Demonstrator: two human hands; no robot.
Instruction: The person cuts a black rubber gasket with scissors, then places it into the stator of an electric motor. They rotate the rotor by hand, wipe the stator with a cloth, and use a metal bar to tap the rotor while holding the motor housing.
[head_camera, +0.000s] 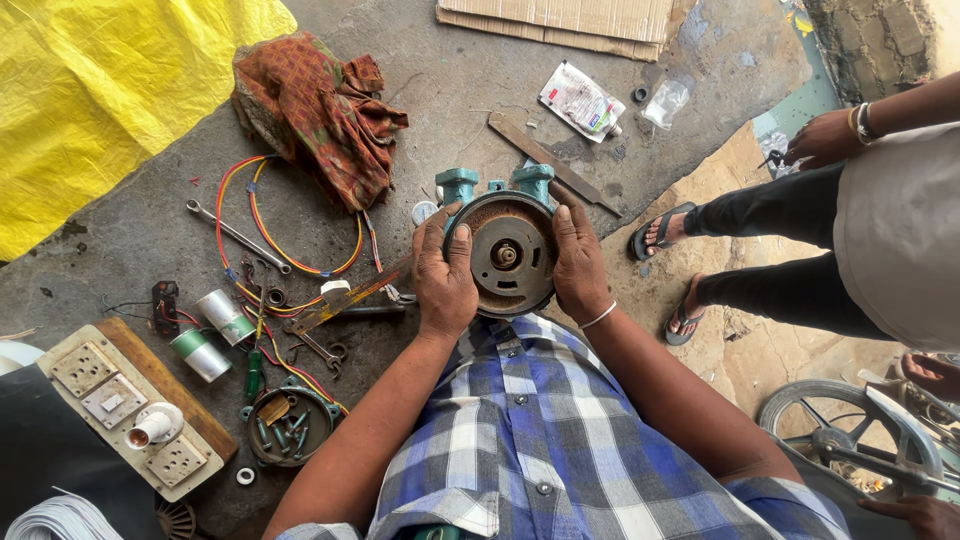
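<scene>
Both hands (445, 280) around green pump (510, 250)

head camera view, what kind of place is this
Likely an informal ground-level repair spot: both hands grip a rusty pump housing over a concrete floor, with a spanner, coloured wires and a switchboard alongside.

The person wears a short-sleeved checked shirt (530, 440) in blue, white and grey, buttoned down the front with small pale buttons (three are visible along the placket). Both forearms are bare below the sleeves. The left hand (445, 280) carries no ornament. The right hand (580, 265) has a thin silver-coloured bangle (600, 316) at the wrist.
</scene>
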